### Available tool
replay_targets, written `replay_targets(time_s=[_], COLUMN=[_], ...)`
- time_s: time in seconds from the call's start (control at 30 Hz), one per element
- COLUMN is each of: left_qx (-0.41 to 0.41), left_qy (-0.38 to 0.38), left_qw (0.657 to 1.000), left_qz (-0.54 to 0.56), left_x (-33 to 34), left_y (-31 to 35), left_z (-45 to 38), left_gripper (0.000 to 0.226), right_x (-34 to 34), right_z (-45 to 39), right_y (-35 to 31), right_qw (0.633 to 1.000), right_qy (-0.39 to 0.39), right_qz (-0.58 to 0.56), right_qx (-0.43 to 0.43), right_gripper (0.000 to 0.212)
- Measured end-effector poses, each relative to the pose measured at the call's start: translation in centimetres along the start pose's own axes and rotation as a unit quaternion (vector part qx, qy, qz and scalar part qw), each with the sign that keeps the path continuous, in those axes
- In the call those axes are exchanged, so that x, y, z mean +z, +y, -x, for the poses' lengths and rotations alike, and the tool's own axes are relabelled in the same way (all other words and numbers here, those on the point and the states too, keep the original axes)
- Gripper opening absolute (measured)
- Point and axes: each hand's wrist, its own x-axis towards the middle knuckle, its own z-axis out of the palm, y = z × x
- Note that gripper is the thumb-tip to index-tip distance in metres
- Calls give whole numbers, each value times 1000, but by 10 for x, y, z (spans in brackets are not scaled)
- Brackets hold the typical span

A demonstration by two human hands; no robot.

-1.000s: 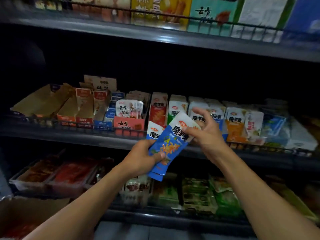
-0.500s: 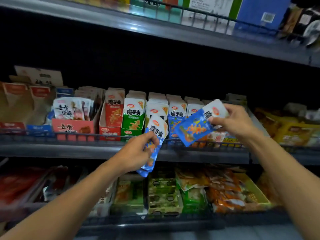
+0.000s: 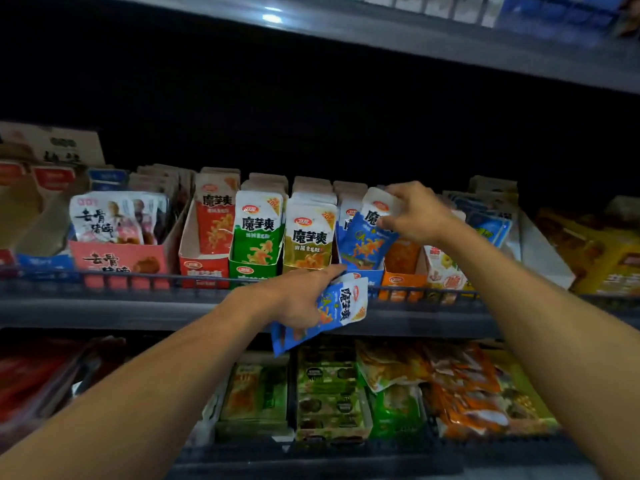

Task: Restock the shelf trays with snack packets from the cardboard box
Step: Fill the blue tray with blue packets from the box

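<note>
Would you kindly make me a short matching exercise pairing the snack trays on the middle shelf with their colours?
Things:
1. tray left of the green tray
2. tray the right hand is filling
3. tray just right of that one
4. tray with pig-trotter packets

Colours:
A. orange
B. pink
C. red
D. blue

Pairs: 1-C, 2-D, 3-A, 4-B

- A blue-and-white foil snack packet (image 3: 367,237) is held upright, slightly tilted, at the mouth of the blue cardboard shelf tray (image 3: 363,277), pinched at its white top.
- A small stack of identical blue-and-white packets (image 3: 332,310) is gripped, tilted, below the shelf rail.
</note>
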Motion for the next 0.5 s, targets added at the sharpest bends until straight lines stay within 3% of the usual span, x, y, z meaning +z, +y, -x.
replay_targets(time_s=[0.1, 0.3, 0.5], left_qx=[14, 12, 7], left_qy=[1, -3, -21], left_qw=[1000, 1000, 1000], left_qz=[-13, 2, -12], left_x=[1, 0, -7], left_y=[-6, -6, -12], left_z=[-4, -15, -21], left_gripper=[91, 88, 90], right_x=[9, 26, 28], right_z=[-8, -15, -26], right_y=[-3, -5, -7], right_qw=[998, 991, 985], right_qy=[-25, -55, -14], right_qz=[62, 125, 170], right_qx=[5, -5, -31], right_gripper=[68, 69, 68])
